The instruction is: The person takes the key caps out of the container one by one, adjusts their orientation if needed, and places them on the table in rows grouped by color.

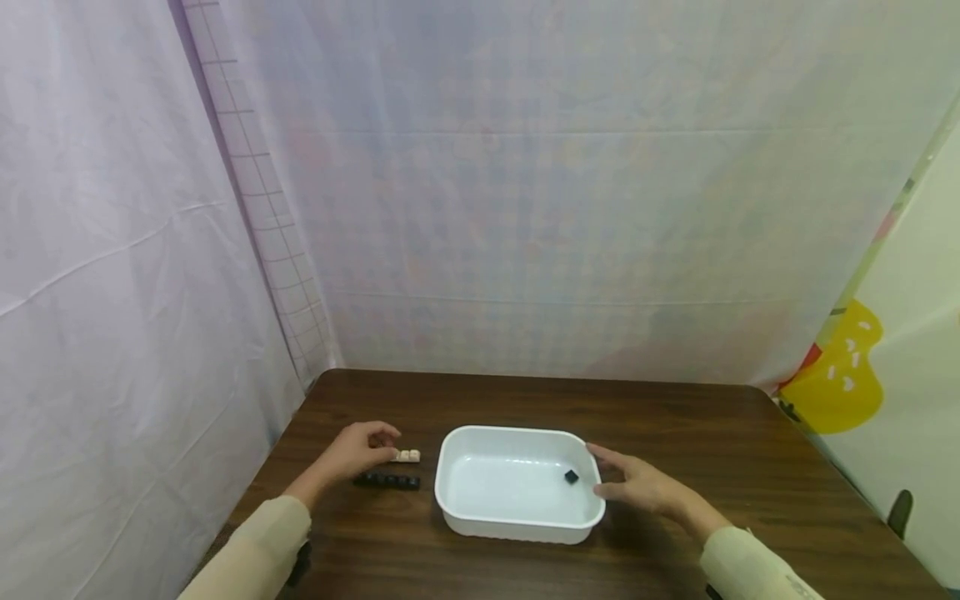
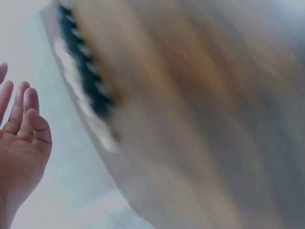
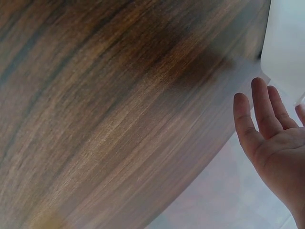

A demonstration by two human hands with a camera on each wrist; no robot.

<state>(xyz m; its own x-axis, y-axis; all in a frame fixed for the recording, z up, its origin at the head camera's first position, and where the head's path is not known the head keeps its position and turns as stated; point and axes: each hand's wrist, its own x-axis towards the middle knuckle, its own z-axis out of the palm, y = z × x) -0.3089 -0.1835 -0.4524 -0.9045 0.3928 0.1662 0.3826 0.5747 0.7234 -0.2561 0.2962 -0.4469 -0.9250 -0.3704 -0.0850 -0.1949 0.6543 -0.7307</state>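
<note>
A white plastic basin (image 1: 517, 530) stands on the wooden table with one small black keycap-like piece (image 1: 572, 477) inside, toward its right end. My right hand (image 1: 637, 483) is at the basin's right end, fingertips at the rim and fingers extended; the right wrist view shows this hand (image 3: 276, 138) beside the white wall. Left of the basin lie a short row of white keycap-like pieces (image 1: 408, 456) and, nearer me, a row of black ones (image 1: 390, 481). My left hand (image 1: 360, 450) hovers over the white row's left end, fingers loosely bent, partly hiding it. Nothing shows in its grasp.
The dark wood table (image 1: 675, 417) reaches back to a pale curtain (image 1: 525, 208). Another white curtain (image 1: 135, 292) hangs along the left side. A yellow printed shape (image 1: 836, 379) shows on the right-hand cloth. The left wrist view is blurred.
</note>
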